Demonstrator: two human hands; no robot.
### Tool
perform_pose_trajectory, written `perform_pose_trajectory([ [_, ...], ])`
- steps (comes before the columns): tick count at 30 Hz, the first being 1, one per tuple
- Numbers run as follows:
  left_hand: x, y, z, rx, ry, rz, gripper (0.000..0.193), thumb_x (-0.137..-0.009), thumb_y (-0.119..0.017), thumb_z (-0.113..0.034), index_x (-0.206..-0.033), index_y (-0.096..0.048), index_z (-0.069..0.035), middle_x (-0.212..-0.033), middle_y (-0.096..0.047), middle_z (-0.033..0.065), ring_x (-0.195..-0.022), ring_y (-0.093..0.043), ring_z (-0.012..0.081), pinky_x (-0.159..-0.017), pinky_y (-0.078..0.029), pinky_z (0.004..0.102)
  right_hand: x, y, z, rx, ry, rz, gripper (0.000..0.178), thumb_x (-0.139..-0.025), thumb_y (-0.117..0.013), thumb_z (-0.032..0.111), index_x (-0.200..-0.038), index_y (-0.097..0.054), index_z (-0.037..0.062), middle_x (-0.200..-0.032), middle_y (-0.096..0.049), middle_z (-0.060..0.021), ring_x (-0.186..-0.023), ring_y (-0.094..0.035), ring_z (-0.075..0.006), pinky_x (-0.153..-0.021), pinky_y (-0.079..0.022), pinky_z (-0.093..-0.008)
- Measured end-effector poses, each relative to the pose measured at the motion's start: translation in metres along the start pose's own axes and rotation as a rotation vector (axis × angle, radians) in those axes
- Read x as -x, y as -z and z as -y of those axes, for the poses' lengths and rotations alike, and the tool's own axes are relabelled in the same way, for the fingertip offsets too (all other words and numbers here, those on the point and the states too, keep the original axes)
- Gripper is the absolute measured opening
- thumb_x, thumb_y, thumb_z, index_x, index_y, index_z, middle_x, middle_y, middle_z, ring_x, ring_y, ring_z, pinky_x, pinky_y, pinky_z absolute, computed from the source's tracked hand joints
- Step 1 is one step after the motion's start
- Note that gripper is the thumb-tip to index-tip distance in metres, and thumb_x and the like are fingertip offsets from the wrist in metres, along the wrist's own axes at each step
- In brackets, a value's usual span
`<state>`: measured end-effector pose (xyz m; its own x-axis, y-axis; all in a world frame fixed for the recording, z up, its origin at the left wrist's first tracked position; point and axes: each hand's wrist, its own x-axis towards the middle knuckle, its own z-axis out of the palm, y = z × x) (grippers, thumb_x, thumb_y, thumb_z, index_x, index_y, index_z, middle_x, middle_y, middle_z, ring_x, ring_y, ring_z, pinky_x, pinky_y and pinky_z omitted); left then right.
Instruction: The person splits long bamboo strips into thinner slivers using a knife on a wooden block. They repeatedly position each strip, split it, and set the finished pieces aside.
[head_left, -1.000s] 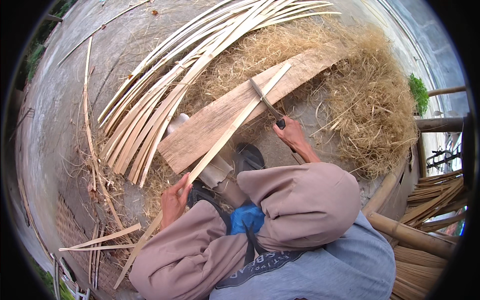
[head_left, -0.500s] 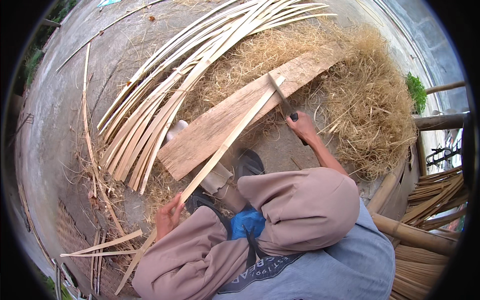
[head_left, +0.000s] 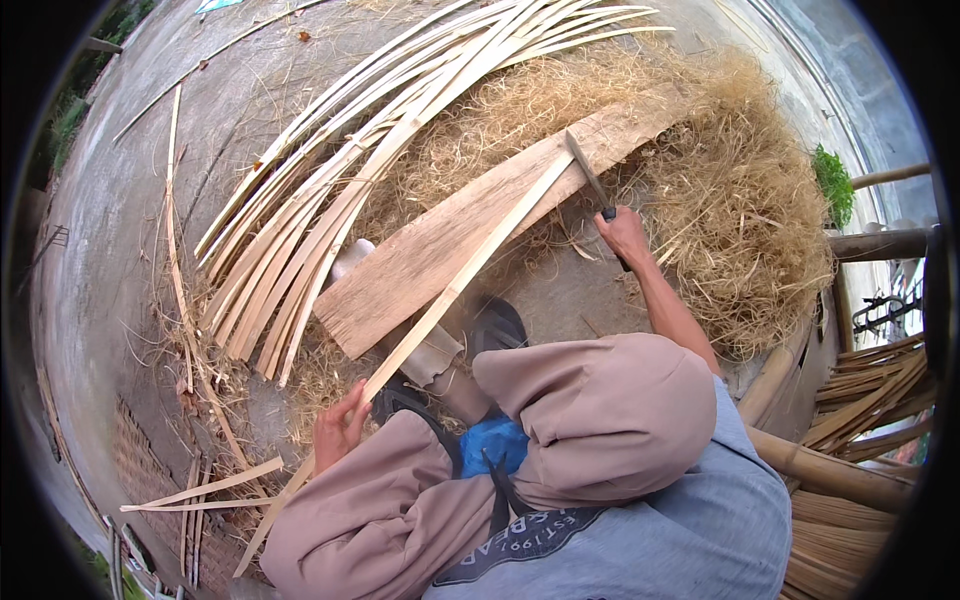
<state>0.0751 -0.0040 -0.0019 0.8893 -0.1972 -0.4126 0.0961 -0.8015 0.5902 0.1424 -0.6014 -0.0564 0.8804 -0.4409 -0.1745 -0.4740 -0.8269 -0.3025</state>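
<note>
A long pale bamboo strip [head_left: 462,275] slants across a wide wooden plank [head_left: 430,245]. My left hand [head_left: 341,425] grips the strip near my left knee, with the strip's lower end running on past the hand. My right hand [head_left: 624,236] is closed round the black handle of a knife [head_left: 592,180]. Its blade lies across the strip's far end, over the plank. The plank rests on a pale rounded support [head_left: 435,358] between my feet.
A bundle of bamboo strips [head_left: 340,200] fans out at the left of the plank. Curly shavings [head_left: 745,200] heap up behind and right of it. Bamboo poles [head_left: 830,465] and more strips [head_left: 870,405] stand at the right. Loose strips [head_left: 205,490] lie at lower left.
My right hand and the knife have moved up and to the right, toward the strip's far tip. My left hand stays nearly where it was, holding the strip.
</note>
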Motion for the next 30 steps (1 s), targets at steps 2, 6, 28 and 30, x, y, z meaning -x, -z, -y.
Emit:
perform_pose_trajectory([
  [2, 0.003, 0.005, 0.0, -0.079, 0.049, 0.024, 0.043, -0.095, -0.076, -0.028, -0.137, -0.07, -0.024, -0.103, -0.078, 0.016, -0.084, -0.077, 0.0266, -0.08, -0.057, 0.0372, -0.019, 0.004, -0.004, -0.122, -0.132, -0.052, 0.046, -0.089, -0.072, 0.044, -0.091, -0.065, -0.0017, -0.084, -0.072, -0.029, -0.088, -0.072, -0.0472, -0.075, -0.058, -0.0535],
  [6, -0.004, -0.009, -0.003, 0.008, -0.174, -0.08, 0.05, -0.093, -0.078, -0.028, -0.141, -0.067, -0.024, -0.098, -0.076, 0.0142, -0.08, -0.072, 0.0294, -0.077, -0.056, 0.0413, 0.005, -0.028, 0.022, -0.102, 0.033, -0.08, 0.046, -0.09, -0.072, 0.041, -0.094, -0.067, -0.0051, -0.083, -0.071, -0.0298, -0.084, -0.073, -0.0468, -0.072, -0.057, -0.0527],
  [28, -0.077, -0.065, -0.058, -0.104, -0.384, -0.287, 0.038, -0.1, -0.069, -0.036, -0.138, -0.068, -0.032, -0.069, -0.055, 0.0111, -0.064, -0.061, 0.0319, -0.06, -0.046, 0.0467, 0.038, -0.044, 0.029, -0.087, 0.237, 0.031, 0.034, -0.087, -0.076, 0.037, -0.092, -0.063, 0.0054, -0.076, -0.07, -0.0184, -0.074, -0.073, -0.035, -0.065, -0.056, -0.0463],
  [30, -0.072, -0.065, -0.051, -0.072, -0.357, -0.254, 0.037, -0.1, -0.069, -0.037, -0.137, -0.069, -0.033, -0.069, -0.055, 0.0109, -0.064, -0.061, 0.032, -0.06, -0.046, 0.0471, -0.006, -0.013, -0.046, -0.2, -0.031, -0.155, 0.036, -0.088, -0.071, 0.036, -0.084, -0.068, -0.0002, -0.068, -0.068, -0.0202, -0.062, -0.07, -0.0334, -0.06, -0.054, -0.0441],
])
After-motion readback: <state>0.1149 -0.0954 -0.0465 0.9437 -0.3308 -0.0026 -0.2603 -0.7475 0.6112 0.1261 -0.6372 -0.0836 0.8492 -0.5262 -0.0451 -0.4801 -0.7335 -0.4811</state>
